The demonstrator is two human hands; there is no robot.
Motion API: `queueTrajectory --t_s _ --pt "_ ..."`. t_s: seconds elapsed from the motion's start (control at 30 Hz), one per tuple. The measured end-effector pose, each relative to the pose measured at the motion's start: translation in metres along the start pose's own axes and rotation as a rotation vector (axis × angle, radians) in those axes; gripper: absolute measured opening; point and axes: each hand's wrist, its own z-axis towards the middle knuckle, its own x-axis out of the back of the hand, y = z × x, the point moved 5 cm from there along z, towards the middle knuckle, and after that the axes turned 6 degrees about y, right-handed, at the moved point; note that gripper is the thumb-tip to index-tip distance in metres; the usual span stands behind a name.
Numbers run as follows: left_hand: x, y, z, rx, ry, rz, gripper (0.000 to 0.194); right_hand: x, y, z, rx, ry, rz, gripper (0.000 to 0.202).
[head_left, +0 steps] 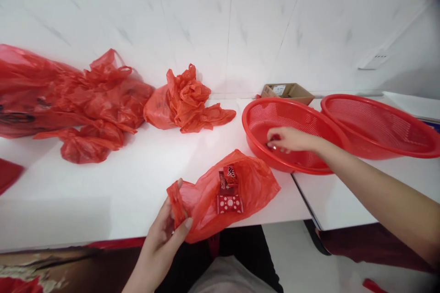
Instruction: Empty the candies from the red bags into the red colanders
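My left hand (168, 224) is closed on the gathered handle end of a red plastic bag (202, 206), which lies on its side near the table's front edge. Through its opening I see a few small wrapped snack packets: a dark red one with a Chinese character (231, 175) and a red one with white dots (229, 204). My right hand (287, 140) reaches into a red perforated plastic basket (252, 135), fingers pinched around a small dark red packet (275, 138) mostly hidden by them. The basket's bottom is partly covered by my arm.
A second red basket (378, 142) stands at the right, touching the first. Behind them is an open cardboard box (297, 91). Tied red bags (175, 105) and a heap of more red bags (103, 91) lie along the wall. A seam (304, 199) divides the white tables.
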Motion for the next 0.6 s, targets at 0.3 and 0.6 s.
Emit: queueTrajectory --t_s 0.3,0.6 --pt "-0.019 0.017 -0.005 0.09 0.121 -0.105 0.083 -0.042 -0.094 -0.054 0.347 -0.015 0.012 0.031" --pt "0.002 -0.001 -0.002 0.17 0.24 -0.014 0.086 -0.049 -0.007 -0.13 0.347 0.432 -0.457 0.034"
